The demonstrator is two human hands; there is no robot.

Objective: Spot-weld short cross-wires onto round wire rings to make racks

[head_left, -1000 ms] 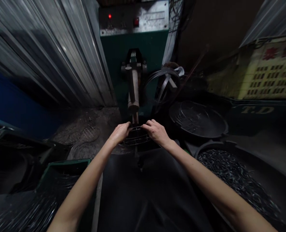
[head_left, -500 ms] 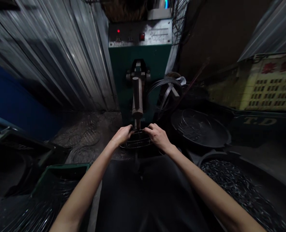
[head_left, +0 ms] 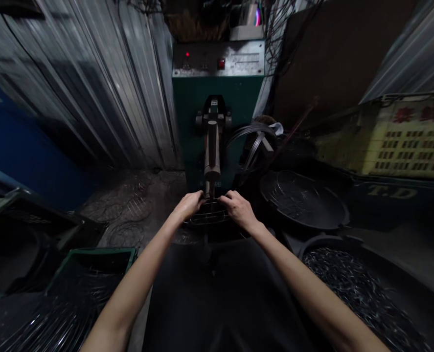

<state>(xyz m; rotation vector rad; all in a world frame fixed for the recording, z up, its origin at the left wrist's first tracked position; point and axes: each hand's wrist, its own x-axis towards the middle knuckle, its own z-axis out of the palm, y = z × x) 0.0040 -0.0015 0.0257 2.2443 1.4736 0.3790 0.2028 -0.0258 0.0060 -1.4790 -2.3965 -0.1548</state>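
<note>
A wire rack [head_left: 208, 215] with a curved rim and thin cross wires is held level in front of a green machine [head_left: 222, 90]. My left hand [head_left: 190, 205] is closed on its left side, the fingers pinched near the far edge. On the opposite side my right hand [head_left: 239, 208] grips the rim with its fingers bent. Between the two hands the rack's far edge lies at the machine's metal electrode arm [head_left: 212, 156]. Whether the tip touches the wire is too dark to tell.
At the right, a black basin [head_left: 349, 283] holds many small metal pieces, with another dark basin [head_left: 308, 205] behind it. A green crate [head_left: 95, 252] with wires stands at the lower left. Round wire racks [head_left: 128, 210] lie on the floor. A yellow crate [head_left: 411, 146] is farther right.
The whole view has shifted slightly, so the machine appears a little lower and further right. Both hands still hold the wire rack at the electrode arm.
</note>
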